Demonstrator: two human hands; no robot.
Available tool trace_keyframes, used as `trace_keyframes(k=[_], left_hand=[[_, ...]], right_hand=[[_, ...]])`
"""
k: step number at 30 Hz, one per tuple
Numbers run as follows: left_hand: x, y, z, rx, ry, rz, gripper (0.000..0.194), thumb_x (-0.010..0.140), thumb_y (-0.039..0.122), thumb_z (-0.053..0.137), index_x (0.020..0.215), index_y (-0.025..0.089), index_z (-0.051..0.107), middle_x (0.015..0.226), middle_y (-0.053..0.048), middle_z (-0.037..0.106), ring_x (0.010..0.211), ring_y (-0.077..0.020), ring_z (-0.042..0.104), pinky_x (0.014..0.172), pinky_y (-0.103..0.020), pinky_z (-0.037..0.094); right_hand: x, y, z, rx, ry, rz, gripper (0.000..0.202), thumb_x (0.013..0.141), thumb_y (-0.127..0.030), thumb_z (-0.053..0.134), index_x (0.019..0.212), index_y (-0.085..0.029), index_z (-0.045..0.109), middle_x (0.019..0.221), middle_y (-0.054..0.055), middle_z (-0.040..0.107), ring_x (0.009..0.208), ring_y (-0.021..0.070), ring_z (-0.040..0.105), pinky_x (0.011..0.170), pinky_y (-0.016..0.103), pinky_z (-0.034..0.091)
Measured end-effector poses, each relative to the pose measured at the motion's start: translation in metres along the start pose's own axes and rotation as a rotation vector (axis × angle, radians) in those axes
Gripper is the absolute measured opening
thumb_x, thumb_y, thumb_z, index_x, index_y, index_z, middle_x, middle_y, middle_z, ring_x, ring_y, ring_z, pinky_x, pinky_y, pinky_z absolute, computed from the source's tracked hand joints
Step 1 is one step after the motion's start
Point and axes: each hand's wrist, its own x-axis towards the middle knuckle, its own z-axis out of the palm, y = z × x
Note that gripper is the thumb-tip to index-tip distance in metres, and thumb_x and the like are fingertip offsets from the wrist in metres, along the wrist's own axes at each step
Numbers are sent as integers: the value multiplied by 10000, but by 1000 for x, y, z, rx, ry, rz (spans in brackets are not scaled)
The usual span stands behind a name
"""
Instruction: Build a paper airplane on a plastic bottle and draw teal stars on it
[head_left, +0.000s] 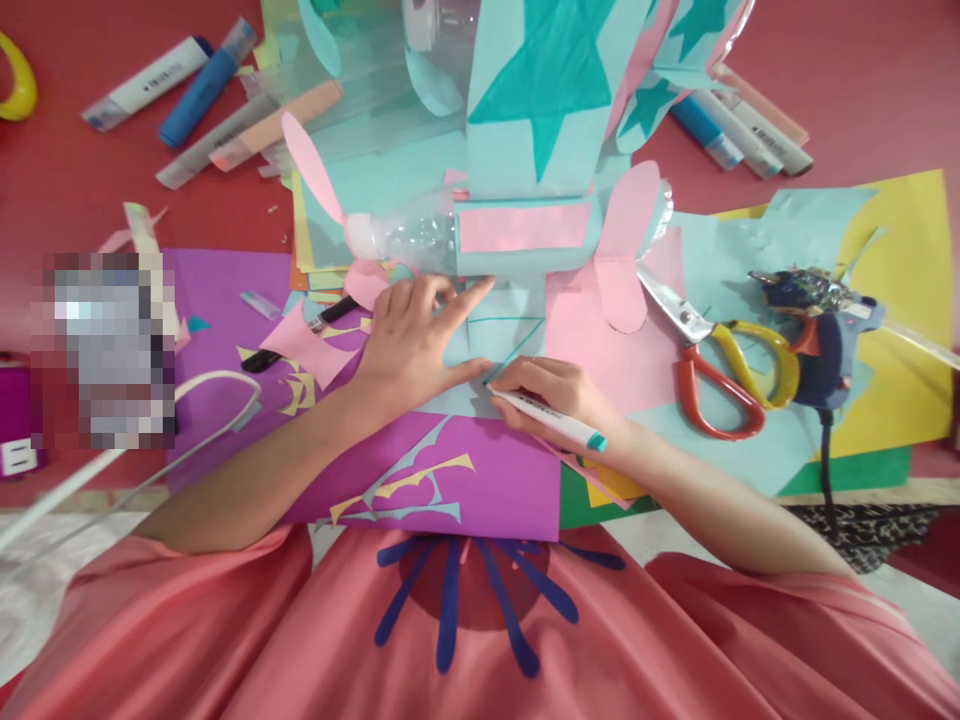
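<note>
My right hand (551, 390) grips a white marker (555, 418) with a teal end cap. The marker's tip touches light blue paper (506, 345), where teal lines are drawn. With fingers spread, my left hand (420, 335) lies flat across the paper's left part. Just beyond both hands rests a clear plastic bottle (420, 232) on its side, wrapped in blue and pink paper, with pink paper propeller blades at its cap and pink tail pieces. A large light blue strip with a teal star (544, 90) stands over the bottle.
Red-and-yellow scissors (724, 380) and a dark blue glue gun (829, 350) lie at the right. Several markers (210, 85) are at the back left, more at the back right. Paper scraps (405, 490) cover a purple sheet (510, 470). A white cable (90, 475) crosses the left.
</note>
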Motion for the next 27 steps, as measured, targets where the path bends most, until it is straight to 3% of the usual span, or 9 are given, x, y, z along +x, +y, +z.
trace_keyframes(k=[14, 18, 21, 24, 27], left_hand=[[-1, -6, 7, 9, 54, 51, 754, 832, 661, 586, 1460, 273, 431, 1143, -108, 490, 1052, -302, 458, 952, -454, 359], [-1, -5, 6, 17, 48, 45, 747, 837, 649, 587, 1467, 284, 416, 1146, -112, 482, 1063, -312, 453, 951, -465, 360], [-1, -2, 4, 39, 18, 24, 737, 835, 580, 634, 1470, 288, 403, 1153, -116, 475, 1074, -319, 450, 949, -470, 361], [-1, 0, 1, 66, -16, 11, 740, 837, 535, 655, 1478, 281, 385, 1166, -117, 476, 1082, -316, 451, 955, -462, 361], [-1, 0, 0, 80, -20, 19, 752, 846, 539, 642, 1491, 279, 356, 1173, -112, 477, 1073, -305, 457, 960, -452, 358]], right_hand=[[9, -9, -15, 98, -49, 40, 142, 911, -298, 568, 835, -183, 602, 689, 15, 670, 564, 94, 591, 528, 200, 471], [13, -6, -27, 20, 142, 70, 238, 894, -390, 597, 778, -190, 653, 616, -2, 674, 466, 80, 555, 444, 196, 440], [18, 4, -33, -67, 262, 113, 278, 866, -439, 633, 732, -200, 677, 631, 16, 708, 492, 106, 611, 454, 216, 474], [22, 14, -38, -94, 304, 151, 228, 854, -411, 654, 770, -205, 707, 731, 33, 750, 632, 148, 697, 566, 243, 551], [25, 17, -40, -36, 253, 201, 217, 847, -407, 660, 894, -208, 731, 843, 38, 768, 742, 171, 726, 658, 271, 585]])
